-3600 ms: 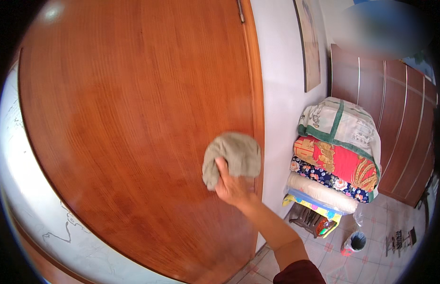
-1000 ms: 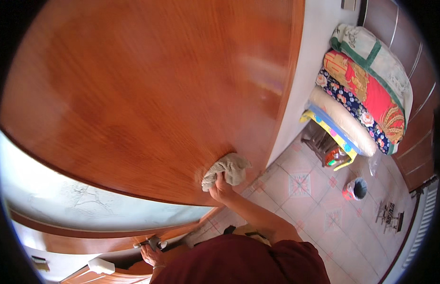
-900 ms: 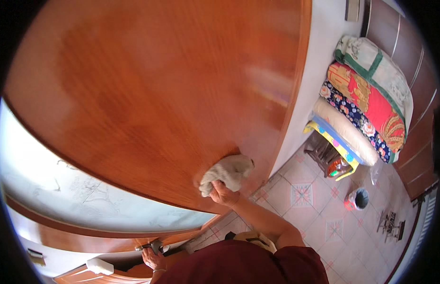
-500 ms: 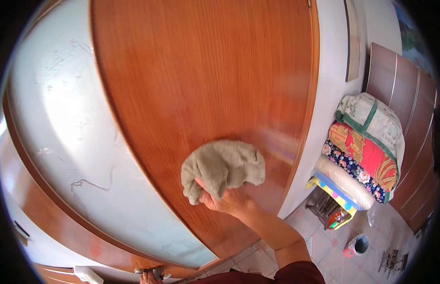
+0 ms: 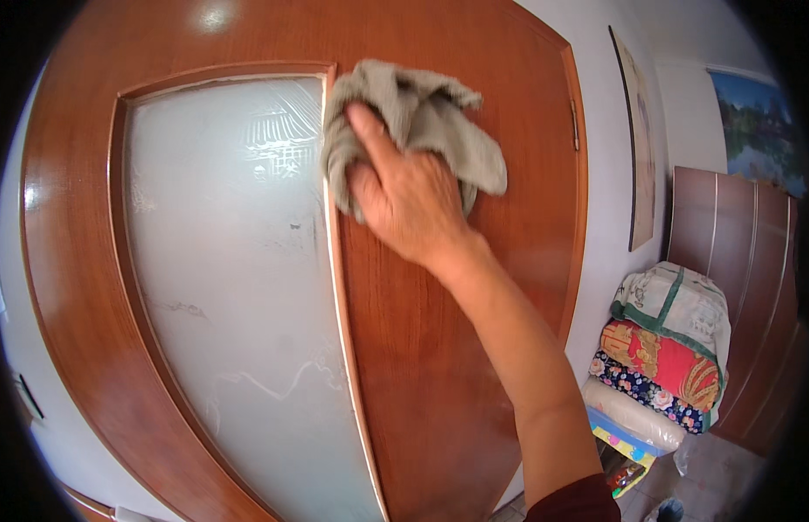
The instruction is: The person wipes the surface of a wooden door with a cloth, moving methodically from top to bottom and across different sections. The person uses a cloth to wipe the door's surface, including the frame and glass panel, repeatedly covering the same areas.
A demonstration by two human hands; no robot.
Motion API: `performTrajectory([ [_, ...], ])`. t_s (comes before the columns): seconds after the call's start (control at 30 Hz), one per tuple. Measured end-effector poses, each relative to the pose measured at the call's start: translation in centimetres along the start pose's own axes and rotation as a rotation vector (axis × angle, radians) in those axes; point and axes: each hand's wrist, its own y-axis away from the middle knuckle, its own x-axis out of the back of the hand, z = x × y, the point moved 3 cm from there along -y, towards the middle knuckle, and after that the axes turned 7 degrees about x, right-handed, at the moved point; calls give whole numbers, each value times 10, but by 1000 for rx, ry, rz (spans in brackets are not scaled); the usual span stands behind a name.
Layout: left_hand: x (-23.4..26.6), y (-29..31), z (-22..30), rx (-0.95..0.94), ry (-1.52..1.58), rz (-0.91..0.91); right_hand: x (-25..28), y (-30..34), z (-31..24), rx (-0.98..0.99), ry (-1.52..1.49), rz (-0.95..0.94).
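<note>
Seen from the head camera, a right hand [image 5: 404, 196] presses a crumpled grey-green cloth [image 5: 409, 117] flat against the upper part of a glossy brown wooden door [image 5: 439, 374], fingers spread and clamped over the cloth's middle so that loose folds spill out above and to the right. The cloth sits high on the door, just beside the pale edge strip [image 5: 339, 348] that borders a large frosted glass panel [image 5: 230, 296], and partly overlaps that strip's top corner. The forearm [image 5: 518, 348] rises from the lower right, ending in a dark red sleeve [image 5: 578, 505] at the frame's bottom.

The left hand is nowhere in the picture, so whether it is open or closed cannot be told.

The glass shows faint streaks and smudges low down. A bright reflection glints near the door's top edge [image 5: 209, 16].

To the right, against a white wall [image 5: 609, 287] with a hanging picture [image 5: 639, 148], folded quilts [image 5: 665, 348] in cream, red and floral blue are stacked on a small stand, beside a brown panelled cabinet [image 5: 739, 287].

Judging by the grip, wiping here is best done with the palm kept flat and pressure even, following the wood grain in long overlapping passes, with the loose folds gathered under the fingers so they do not drag across the glass edge.
</note>
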Motion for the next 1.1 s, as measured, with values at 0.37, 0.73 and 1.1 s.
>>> performTrajectory([
  [0.37,-25,6,-14,101,-63,-252,17,-184,53,-174,97,46],
  [0.73,-18,12,-15,201,-74,-230,16,-100,44,224,2,2],
  [1.1,-30,11,-15,30,117,141,3,-112,4,280,-155,129],
])
